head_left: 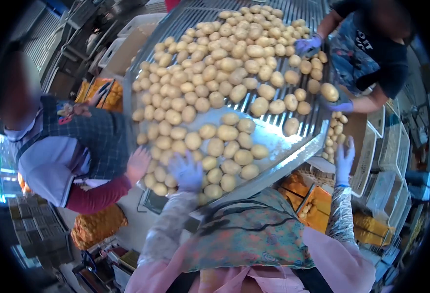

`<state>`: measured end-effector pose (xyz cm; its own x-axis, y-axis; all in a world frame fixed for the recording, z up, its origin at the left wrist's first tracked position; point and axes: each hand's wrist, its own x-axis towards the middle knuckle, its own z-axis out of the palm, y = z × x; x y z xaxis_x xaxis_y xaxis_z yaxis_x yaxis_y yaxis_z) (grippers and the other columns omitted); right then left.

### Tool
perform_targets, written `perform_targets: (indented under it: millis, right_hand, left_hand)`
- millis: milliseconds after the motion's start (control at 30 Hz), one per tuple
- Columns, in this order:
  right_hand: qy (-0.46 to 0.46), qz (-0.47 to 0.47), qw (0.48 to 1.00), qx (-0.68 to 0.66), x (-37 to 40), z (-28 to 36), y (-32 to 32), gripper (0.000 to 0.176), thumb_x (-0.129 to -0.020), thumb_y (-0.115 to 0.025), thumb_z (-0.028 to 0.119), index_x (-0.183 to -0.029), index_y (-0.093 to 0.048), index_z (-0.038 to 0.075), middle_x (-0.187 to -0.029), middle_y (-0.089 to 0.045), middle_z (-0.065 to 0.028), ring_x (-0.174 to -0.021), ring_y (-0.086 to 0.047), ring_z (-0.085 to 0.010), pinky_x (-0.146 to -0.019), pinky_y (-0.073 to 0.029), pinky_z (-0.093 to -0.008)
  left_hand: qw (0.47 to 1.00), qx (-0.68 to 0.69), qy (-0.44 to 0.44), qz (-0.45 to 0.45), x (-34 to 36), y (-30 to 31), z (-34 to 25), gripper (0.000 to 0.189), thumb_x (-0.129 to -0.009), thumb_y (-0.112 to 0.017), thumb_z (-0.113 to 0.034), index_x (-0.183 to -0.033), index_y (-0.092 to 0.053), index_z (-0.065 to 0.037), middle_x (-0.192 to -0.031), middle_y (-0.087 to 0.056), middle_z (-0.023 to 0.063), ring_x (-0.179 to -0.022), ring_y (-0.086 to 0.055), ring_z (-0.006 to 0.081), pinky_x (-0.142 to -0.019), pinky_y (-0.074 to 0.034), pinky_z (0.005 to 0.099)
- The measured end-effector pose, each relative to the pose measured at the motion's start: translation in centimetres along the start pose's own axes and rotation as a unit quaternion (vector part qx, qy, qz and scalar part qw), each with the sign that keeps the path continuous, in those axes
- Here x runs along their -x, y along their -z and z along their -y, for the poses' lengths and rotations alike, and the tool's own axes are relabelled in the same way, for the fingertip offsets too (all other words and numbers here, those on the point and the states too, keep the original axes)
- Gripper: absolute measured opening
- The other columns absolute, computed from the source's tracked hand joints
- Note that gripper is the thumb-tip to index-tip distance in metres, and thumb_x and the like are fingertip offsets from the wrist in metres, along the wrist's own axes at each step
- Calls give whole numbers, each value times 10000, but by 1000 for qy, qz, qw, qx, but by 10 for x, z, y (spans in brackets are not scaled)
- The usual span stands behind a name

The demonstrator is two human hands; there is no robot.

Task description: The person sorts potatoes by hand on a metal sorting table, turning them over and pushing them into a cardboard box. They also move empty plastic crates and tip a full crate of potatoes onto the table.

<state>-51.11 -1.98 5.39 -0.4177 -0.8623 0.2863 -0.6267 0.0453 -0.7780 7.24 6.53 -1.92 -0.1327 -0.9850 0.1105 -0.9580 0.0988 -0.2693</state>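
Here, left hand point(186, 171) blurred on potatoes point(215, 78), right hand point(344, 158), palm hidden.

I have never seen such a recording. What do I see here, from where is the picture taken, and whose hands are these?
There is no machine here. A person wears one camera on the head, and it looks down at their own two gloved hands. The left hand lies spread on the potatoes, which cover a sloping metal table. The right hand is open and holds nothing, raised beside a box with more potatoes in it. Two other people work at the table. One is on the left, with a bare hand at the table's edge. The other is at the top right, with a gloved hand just under a single potato.
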Motion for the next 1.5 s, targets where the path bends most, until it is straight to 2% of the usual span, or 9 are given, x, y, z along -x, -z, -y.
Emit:
perform_targets:
  millis: [167, 400, 567, 867, 1167, 1200, 1300, 1400, 1500]
  right_hand:
    - [281, 410, 866, 55, 43, 128, -62, 330, -901, -671, 133, -1225, -699, 79, -1160, -711, -164, -1089, -670, -357, -955, -519, -440]
    - [5, 437, 897, 67, 129, 31, 30, 298, -934, -654, 142, -1215, -697, 54, -1041, -738, -149, -940, -718, -309, -844, -556, -392]
    - [-161, 748, 601, 229, 168, -42, 85, 454, -985, -588, 407, -1209, -694, 27, -1040, -763, -115, -892, -734, -223, -862, -555, -363]
    - [-415, 438, 784, 147, 251, -118, 122, 469, -981, -595, 439, -1174, -706, 26, -1024, -760, -116, -854, -727, -198, -819, -564, -350]
    - [-426, 693, 538, 220, 219, -63, 93, 426, -968, -632, 412, -1152, -718, 37, -1013, -758, -110, -845, -721, -189, -781, -571, -348]
    - [-369, 707, 546, 256, 185, -88, 83, 390, -969, -650, 387, -1145, -725, 47, -958, -751, -86, -807, -709, -172, -744, -578, -357]
    - [-141, 407, 893, 129, 35, 43, 24, 286, -973, -638, 219, -1187, -678, 33, -906, -715, -70, -751, -683, -152, -622, -558, -290]
    - [59, 223, 973, -10, -124, 124, -22, 591, -1003, -640, 207, -1549, -439, 102, -926, -608, 11, -773, -553, -80, -680, -487, -234]
    - [-53, 230, 969, -67, -273, 143, -53, 802, -970, -670, 325, -1636, -256, 159, -871, -604, -17, -671, -551, -107, -590, -482, -261]
  left_hand:
    - [935, 353, 31, 8, -15, 81, -68, 763, -954, -630, -481, -1547, -416, -53, -1607, -347, 260, -1479, -323, 473, -1229, -203, 593]
    - [949, 313, 0, 43, 73, 78, -4, 762, -908, -673, -429, -1527, -442, -49, -1553, -430, 220, -1447, -362, 457, -1200, -217, 616]
    - [935, 344, 69, -53, 43, 76, 13, 556, -951, -645, -320, -1401, -563, -5, -1416, -574, 163, -1372, -479, 377, -1188, -267, 598]
    - [882, 446, -118, -97, -10, 97, -35, 384, -946, -660, -236, -1265, -649, -24, -1263, -647, 154, -1320, -535, 351, -1187, -316, 567]
    - [903, 414, -99, -65, -1, 84, -27, 427, -943, -650, -280, -1288, -650, -30, -1352, -610, 164, -1339, -508, 399, -1187, -296, 593]
    - [906, 409, -98, -57, -3, 85, -27, 422, -945, -648, -276, -1289, -652, -33, -1362, -607, 165, -1341, -505, 405, -1187, -295, 594]
    - [901, 415, -117, -57, -13, 92, -35, 423, -955, -639, -275, -1304, -644, -37, -1361, -610, 167, -1353, -495, 407, -1183, -291, 589]
    - [895, 420, -141, -47, -26, 93, -48, 438, -964, -629, -283, -1326, -631, -36, -1351, -616, 165, -1351, -494, 405, -1182, -284, 579]
    - [892, 422, -159, -40, -33, 98, -58, 473, -968, -620, -313, -1362, -607, -51, -1386, -592, 168, -1357, -483, 398, -1179, -282, 583]
